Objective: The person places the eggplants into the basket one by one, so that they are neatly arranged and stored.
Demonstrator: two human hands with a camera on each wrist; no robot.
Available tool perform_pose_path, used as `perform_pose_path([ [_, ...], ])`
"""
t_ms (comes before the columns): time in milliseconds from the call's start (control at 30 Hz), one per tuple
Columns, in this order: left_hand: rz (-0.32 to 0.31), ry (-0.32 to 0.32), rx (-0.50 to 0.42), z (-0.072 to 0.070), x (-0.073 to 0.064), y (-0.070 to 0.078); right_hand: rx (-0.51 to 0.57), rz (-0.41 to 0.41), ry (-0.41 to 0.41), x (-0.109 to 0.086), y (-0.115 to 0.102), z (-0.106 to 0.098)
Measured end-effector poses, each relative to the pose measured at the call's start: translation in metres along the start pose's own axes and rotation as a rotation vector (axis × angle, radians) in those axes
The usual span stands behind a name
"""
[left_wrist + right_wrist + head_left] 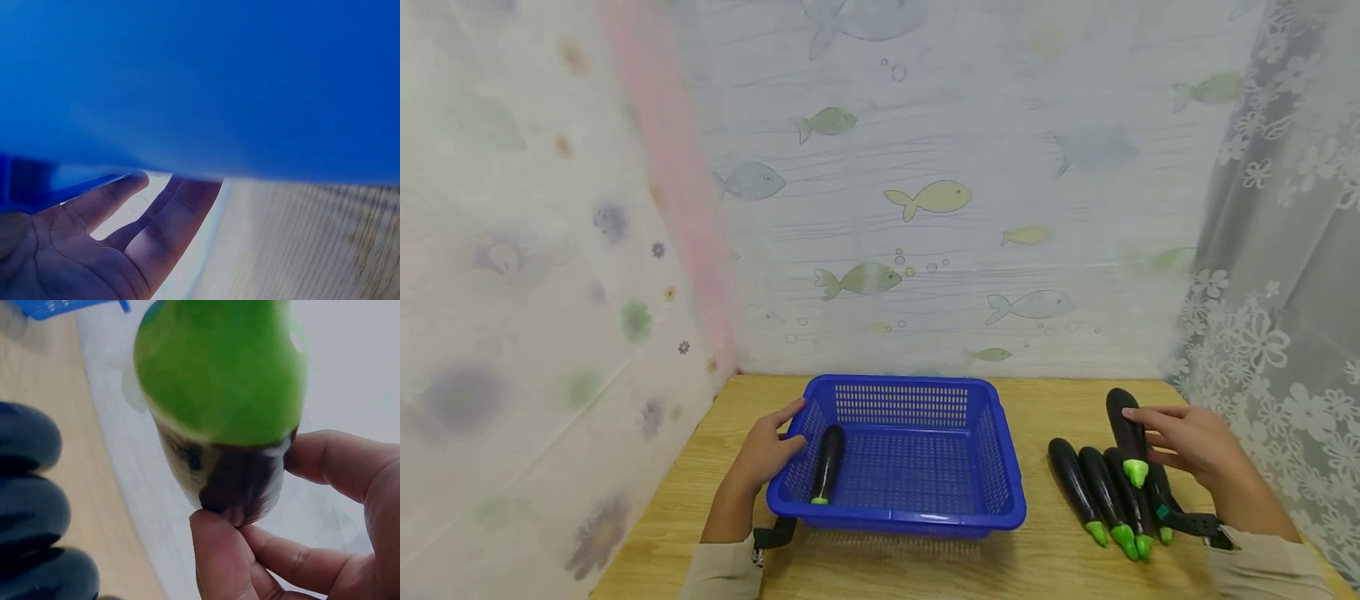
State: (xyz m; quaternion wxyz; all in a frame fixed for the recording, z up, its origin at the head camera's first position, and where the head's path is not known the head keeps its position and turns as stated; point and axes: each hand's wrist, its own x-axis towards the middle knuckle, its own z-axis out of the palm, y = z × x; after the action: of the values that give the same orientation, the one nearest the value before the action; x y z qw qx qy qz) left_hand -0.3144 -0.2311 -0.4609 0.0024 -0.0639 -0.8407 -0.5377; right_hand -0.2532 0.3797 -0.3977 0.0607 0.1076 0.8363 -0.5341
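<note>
My left hand (pixel 767 450) holds the left rim of a blue plastic basket (pixel 891 515), its thumb over the edge and other fingers along the outside. In the left wrist view the basket wall (pixel 200 87) covers the upper half, with the fingers below it. One dark eggplant (pixel 828 462) lies inside along the left wall. With thumb and fingers my right hand (pixel 1197 442) grips another eggplant (pixel 1126 427), green cap down, above several eggplants (pixel 1075 483) lying side by side on the table. The right wrist view shows its green cap (pixel 222 369) close up.
The wooden table (pixel 1033 567) carries the basket and the eggplants to its right. Behind it hangs a sheet printed with fish (pixel 925 250). A flowered sheet (pixel 550 333) borders the left, and a lacy curtain (pixel 1292 350) the right.
</note>
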Motion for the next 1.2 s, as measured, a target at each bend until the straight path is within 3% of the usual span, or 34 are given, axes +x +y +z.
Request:
perform_pose_path([
  [467, 0.018, 0.028, 0.036, 0.006, 0.004, -0.002, -0.010, -0.085, -0.045, 0.003, -0.026, 0.033],
  [1200, 0.021, 0.033, 0.063, 0.012, 0.007, -0.001, 0.100, -0.152, -0.138, 0.016, -0.068, 0.099],
])
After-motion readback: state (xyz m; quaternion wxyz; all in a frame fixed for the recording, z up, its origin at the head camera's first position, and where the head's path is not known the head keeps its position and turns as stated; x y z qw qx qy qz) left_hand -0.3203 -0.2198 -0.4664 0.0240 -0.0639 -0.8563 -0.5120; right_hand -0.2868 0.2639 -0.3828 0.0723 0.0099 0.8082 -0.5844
